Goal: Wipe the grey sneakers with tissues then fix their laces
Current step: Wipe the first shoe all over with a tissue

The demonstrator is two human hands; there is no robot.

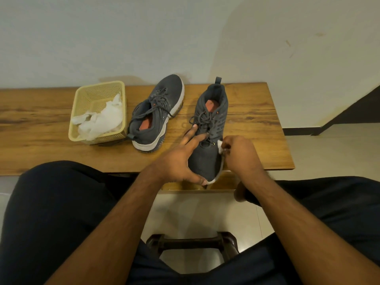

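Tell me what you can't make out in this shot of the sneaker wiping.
Head view only:
- Near sneaker: toe and sole edge, hidden by left hand and right hand.
- Tissue: mostly hidden by right hand's fingers.
- Basket: bottom covered by used tissues.
- Table: left end cut off.

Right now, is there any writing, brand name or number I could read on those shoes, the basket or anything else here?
None can be read.
Near sneaker: no logo or lettering shows.
Far sneaker: none shows either.
Yellow basket: plain mesh, no label.
Tissues: blank.
Wooden table and wall: unmarked.
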